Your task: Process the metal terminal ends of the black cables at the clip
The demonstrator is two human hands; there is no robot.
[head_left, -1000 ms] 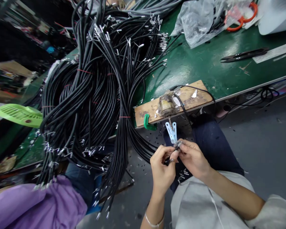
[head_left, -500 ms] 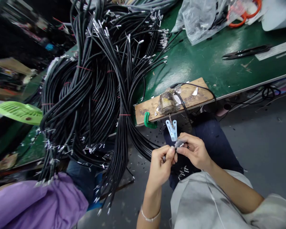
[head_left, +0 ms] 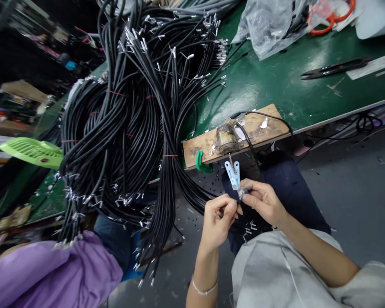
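Note:
My left hand (head_left: 220, 217) is closed around a black cable (head_left: 208, 196), whose run leads back into the big bundle at left. Finger and thumb of my right hand (head_left: 265, 202) pinch the silvery-grey end (head_left: 242, 193) of that cable; its finer detail is blurred. Just above the fingertips hangs a light blue clothespin (head_left: 233, 177), fixed on the shaft of a small taped motor (head_left: 226, 137). The cable end is at the clothespin's tip; I cannot tell whether they touch. The motor sits on a wooden board (head_left: 195, 147) held by a green clamp (head_left: 201, 163).
Coiled black cables (head_left: 115, 128) with silvery ends cover the left of the green table (head_left: 276, 81). Pliers (head_left: 335, 68), orange-handled scissors (head_left: 332, 19) and a plastic bag (head_left: 265, 30) lie at right. A person's purple sleeve (head_left: 51, 273) and a green fan (head_left: 32, 152) are at left.
My right fingers have shifted slightly, and the silvery cable end now sits closer beneath the clothespin's tip. The whole view has moved a little, with things appearing slightly further right.

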